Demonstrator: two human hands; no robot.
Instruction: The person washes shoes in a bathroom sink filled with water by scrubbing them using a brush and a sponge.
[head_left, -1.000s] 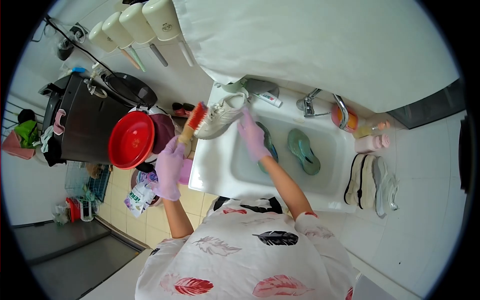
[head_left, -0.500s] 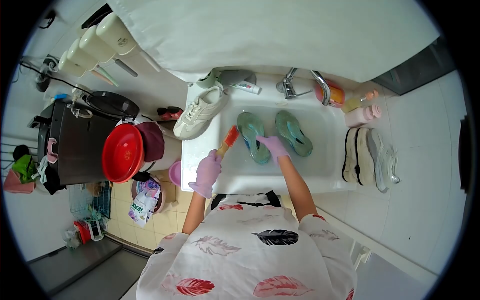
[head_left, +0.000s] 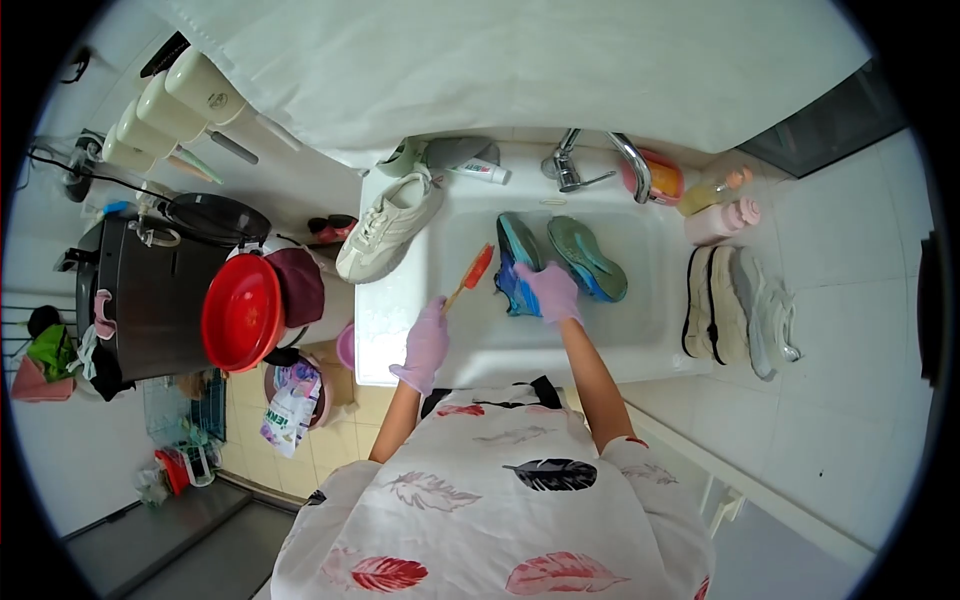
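In my left hand, gloved in lilac, is a scrubbing brush with orange-red bristles. Its fingers are closed round the handle, and the bristles point up over the sink. My right hand, in a matching glove, grips a blue shoe tipped onto its side, so part of the blue upper shows along with the green sole. Just right of it, a second blue shoe lies in the water with its green sole upward. The brush does not touch either shoe.
A white sneaker stands on the sink's left rim, near a toothpaste-like tube. The faucet rises at the back. Bottles and more shoes line the right side. A red basin is at left.
My right hand has turned the left shoe from sole-up onto its side. The brush has shifted slightly right, its head now more upright. The view has moved a little.
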